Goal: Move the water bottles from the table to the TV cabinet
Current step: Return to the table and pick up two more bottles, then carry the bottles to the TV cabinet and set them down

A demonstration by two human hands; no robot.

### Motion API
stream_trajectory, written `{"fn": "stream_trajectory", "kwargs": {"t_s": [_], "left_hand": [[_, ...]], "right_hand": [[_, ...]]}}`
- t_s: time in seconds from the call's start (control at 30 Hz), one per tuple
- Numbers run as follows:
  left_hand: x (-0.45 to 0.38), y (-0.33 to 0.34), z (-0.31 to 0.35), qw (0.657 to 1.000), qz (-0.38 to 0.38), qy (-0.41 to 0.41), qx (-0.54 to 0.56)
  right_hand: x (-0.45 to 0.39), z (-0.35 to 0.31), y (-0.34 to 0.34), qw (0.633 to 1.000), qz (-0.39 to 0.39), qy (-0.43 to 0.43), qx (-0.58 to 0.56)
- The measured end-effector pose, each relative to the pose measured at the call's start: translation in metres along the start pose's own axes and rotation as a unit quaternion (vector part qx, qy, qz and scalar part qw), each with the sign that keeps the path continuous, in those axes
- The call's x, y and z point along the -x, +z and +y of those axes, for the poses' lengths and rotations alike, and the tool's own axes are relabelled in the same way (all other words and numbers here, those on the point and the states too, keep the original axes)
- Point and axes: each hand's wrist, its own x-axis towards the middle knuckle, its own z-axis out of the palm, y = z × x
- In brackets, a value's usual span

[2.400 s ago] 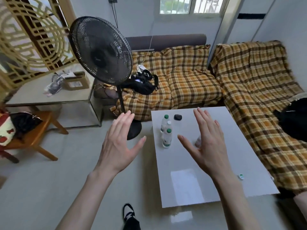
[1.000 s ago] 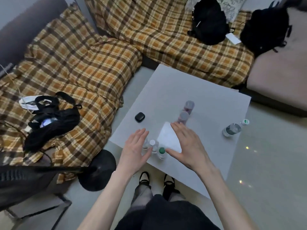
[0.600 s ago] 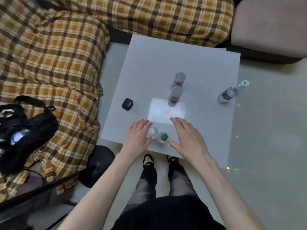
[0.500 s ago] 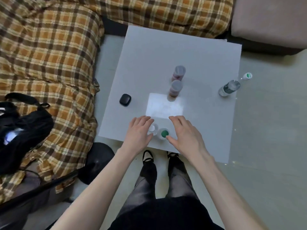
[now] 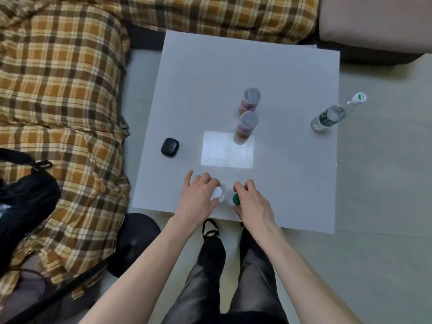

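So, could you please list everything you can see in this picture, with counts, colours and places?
table: one, white, centre, between the sofa and the floor
white-capped bottle: one, clear, near table edge, in the left hand
green-capped bottle: one, clear, beside the first, in the right hand
open bottle: one, clear with a green label, right table edge, no cap on
loose cap: one, white and green, just past the table's right edge
jars: two, grey lids, reddish contents, mid-table
small case: one, black, left side of the table
sofa: brown plaid cover, left and top
bag: one, black, on the sofa at left
fan base: one, black, on the floor
left hand: grips the white-capped bottle
right hand: grips the green-capped bottle
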Motion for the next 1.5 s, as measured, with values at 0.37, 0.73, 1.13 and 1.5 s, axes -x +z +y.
{"fn": "stream_trajectory", "kwargs": {"t_s": [0.37, 0.73, 1.13, 1.5], "left_hand": [[-0.002, -0.01, 0.013, 0.998, 0.006, 0.063, -0.032], [0.02, -0.065, 0.088, 0.984, 0.037, 0.164, 0.057], [0.025, -0.098, 0.258, 0.935, 0.032, 0.342, 0.093], [0.063, -0.088, 0.464, 0.87, 0.03, 0.483, 0.096]], "right_hand": [[0.017, 0.008, -0.008, 0.998, 0.066, 0.009, -0.017], [0.12, 0.052, -0.073, 0.972, 0.2, 0.093, -0.074], [0.264, 0.166, -0.131, 0.905, 0.352, 0.194, -0.138], [0.403, 0.309, -0.159, 0.827, 0.468, 0.253, -0.182]]}}
